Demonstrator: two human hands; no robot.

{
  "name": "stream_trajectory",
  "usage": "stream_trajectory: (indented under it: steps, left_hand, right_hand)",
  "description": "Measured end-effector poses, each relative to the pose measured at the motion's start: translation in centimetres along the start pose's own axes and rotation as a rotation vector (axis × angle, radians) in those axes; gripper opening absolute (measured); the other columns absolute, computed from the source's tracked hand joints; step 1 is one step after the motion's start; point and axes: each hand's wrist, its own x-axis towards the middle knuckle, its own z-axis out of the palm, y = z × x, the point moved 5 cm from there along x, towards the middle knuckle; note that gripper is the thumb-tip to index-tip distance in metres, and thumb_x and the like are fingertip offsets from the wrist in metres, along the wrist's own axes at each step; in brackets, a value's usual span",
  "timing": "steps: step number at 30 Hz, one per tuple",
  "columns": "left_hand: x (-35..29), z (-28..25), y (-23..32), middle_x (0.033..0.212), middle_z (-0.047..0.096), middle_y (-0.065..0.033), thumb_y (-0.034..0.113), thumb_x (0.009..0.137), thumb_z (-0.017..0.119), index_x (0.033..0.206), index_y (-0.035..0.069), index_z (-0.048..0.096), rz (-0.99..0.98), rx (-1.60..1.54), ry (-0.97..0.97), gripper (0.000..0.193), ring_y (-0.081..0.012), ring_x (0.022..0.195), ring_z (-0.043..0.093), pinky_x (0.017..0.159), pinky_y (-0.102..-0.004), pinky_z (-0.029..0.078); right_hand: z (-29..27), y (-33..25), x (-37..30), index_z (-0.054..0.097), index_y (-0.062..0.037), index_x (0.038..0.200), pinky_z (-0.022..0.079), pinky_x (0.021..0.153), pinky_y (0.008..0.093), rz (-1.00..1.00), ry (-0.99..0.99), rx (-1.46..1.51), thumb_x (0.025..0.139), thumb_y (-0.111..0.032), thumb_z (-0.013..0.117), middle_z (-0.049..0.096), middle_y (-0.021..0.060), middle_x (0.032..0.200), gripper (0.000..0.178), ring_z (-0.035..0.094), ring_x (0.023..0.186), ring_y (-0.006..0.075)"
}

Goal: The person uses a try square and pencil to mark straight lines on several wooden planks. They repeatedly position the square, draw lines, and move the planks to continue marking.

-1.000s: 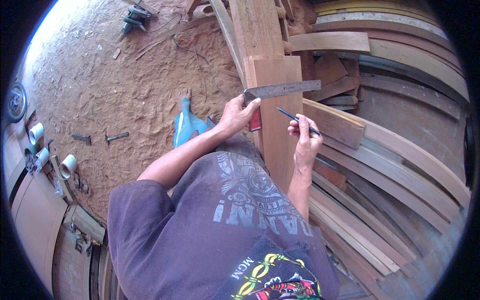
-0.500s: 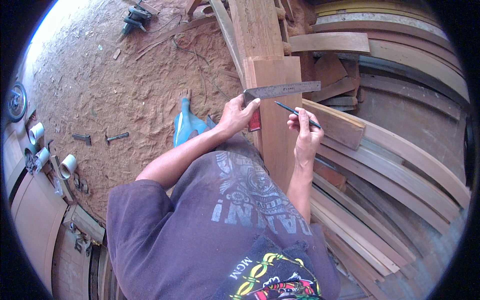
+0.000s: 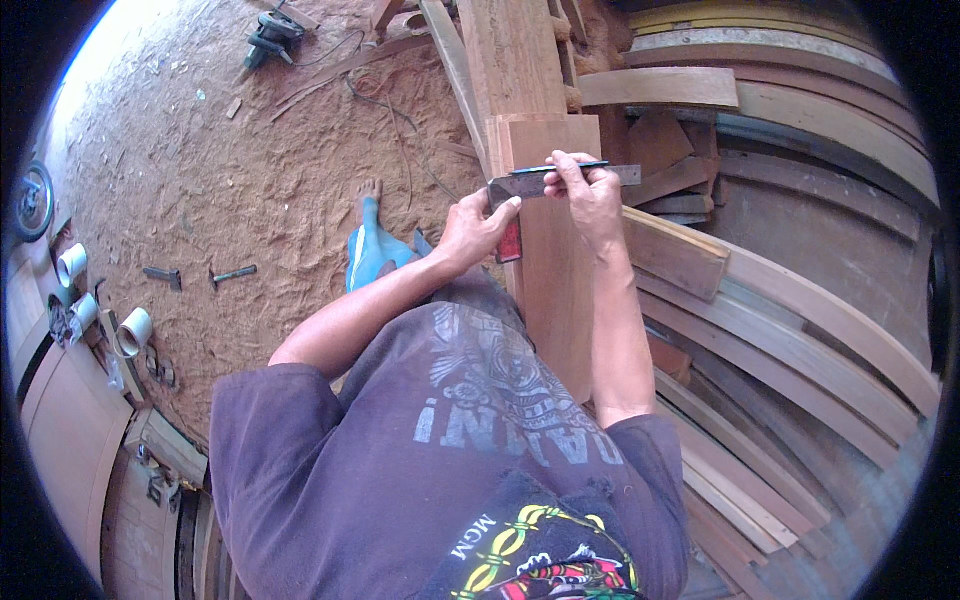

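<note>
One dark pencil [image 3: 532, 169] has been moved over one metal square [image 3: 526, 187], gripped by fingers of the right hand [image 3: 594, 203]. By the left hand [image 3: 473, 231], the square is gripped across one board [image 3: 556, 285]. Two tools [image 3: 236, 273] are seen on the floor [image 3: 300, 180].

From my seat I count two bare hands, one left hand [image 3: 472, 235] and one right hand [image 3: 595, 205], with one metal square [image 3: 535, 188] and one pencil [image 3: 530, 170] between them. I make it one smooth board [image 3: 555, 265] under the square. I see one bare foot [image 3: 370, 188] to the left. On the left-hand ground I get two hand tools [image 3: 233, 274], and farther left, three white tubs [image 3: 134, 333] and one wheel [image 3: 36, 202]. Far left, I find one power tool [image 3: 272, 40]. On the right, I count more than ten planks [image 3: 790, 285], overlapping too much for an exact total.
</note>
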Motion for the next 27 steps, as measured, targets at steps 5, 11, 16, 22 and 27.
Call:
stream_trajectory:
  steps: [5,11,16,22,27]
  left_hand:
    - [0.0,0.1,0.0,0.094,0.074,-0.0044,0.035,0.103,0.066,0.119,0.000,0.071,0.002,0.008,-0.001,0.038,-0.0090,0.077,0.063,0.063,-0.0294,0.055]
    - [-0.3,-0.1,0.9,0.094,0.075,-0.0076,0.035,0.102,0.067,0.119,0.001,0.071,0.073,0.027,0.022,0.038,-0.0124,0.075,0.067,0.064,-0.0327,0.056]
    - [-0.1,-0.1,0.8,0.093,0.077,-0.0121,0.033,0.102,0.067,0.119,0.002,0.072,0.112,0.011,0.036,0.036,-0.0166,0.075,0.071,0.067,-0.0370,0.058]
    - [0.1,0.1,0.1,0.089,0.075,-0.0096,0.036,0.102,0.068,0.121,0.002,0.070,-0.027,-0.020,-0.039,0.039,-0.0145,0.074,0.070,0.065,-0.0358,0.058]
    - [0.1,0.1,0.0,0.090,0.074,-0.0098,0.036,0.102,0.067,0.120,0.000,0.070,0.072,-0.018,-0.040,0.040,-0.0130,0.075,0.067,0.067,-0.0343,0.056]
  right_hand:
    - [-4.7,-0.3,0.3,0.076,-0.0012,0.097,0.055,0.063,0.0248,-0.039,0.146,-0.101,0.104,-0.027,0.069,0.072,0.0042,0.080,0.028,0.067,0.068,0.0102]
    - [-2.1,-5.4,-0.9,0.074,-0.0050,0.095,0.056,0.065,0.0332,-0.492,0.118,-1.015,0.101,-0.023,0.070,0.074,0.0120,0.083,0.020,0.071,0.069,0.0227]
    - [5.4,-6.3,-4.1,0.072,-0.0032,0.095,0.057,0.069,0.0327,-0.720,-0.135,-0.838,0.102,-0.023,0.070,0.074,0.0109,0.085,0.021,0.071,0.072,0.0226]
    - [-0.1,0.6,-4.0,0.071,-0.0046,0.093,0.052,0.064,0.0319,0.051,0.142,0.362,0.105,-0.029,0.066,0.065,0.0022,0.075,0.028,0.060,0.065,0.0140]
    - [-2.0,8.5,-7.7,0.069,-0.0089,0.089,0.044,0.057,0.0301,0.395,0.328,0.768,0.106,-0.039,0.062,0.056,-0.0003,0.068,0.035,0.053,0.061,0.0129]
